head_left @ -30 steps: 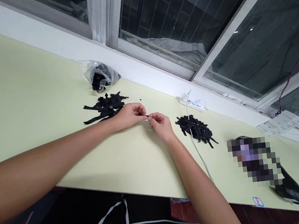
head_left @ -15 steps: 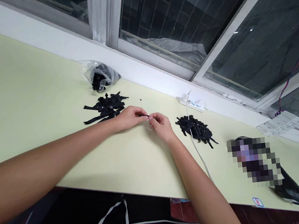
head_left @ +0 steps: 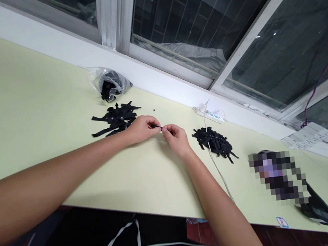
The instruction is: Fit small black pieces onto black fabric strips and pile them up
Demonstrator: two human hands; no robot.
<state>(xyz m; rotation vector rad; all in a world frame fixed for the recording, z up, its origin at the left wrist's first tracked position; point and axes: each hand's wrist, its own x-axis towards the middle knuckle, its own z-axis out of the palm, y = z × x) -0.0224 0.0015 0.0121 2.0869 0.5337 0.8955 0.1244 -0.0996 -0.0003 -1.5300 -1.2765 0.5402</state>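
Between my two hands a small black fabric strap (head_left: 157, 127) is stretched, pinched at both ends above the pale green table. My left hand (head_left: 143, 128) grips one end between thumb and fingers. The other end sits in the closed fingers of my right hand (head_left: 176, 137), which hides part of it. Just behind my left wrist lies a loose pile of black straps (head_left: 117, 118), some with small round snaps. A second, denser heap of black straps (head_left: 215, 143) lies to the right of my right hand.
A clear plastic bag (head_left: 110, 83) with black pieces stands near the wall. A white power strip (head_left: 210, 113) rests against the ledge, its cable (head_left: 218, 168) crossing the right heap. Farther right is a black device (head_left: 316, 210), partly blurred. Windows line the back.
The strap shows slightly more between my fingers, and my left fingertips have shifted a little. Both piles stay where they were.
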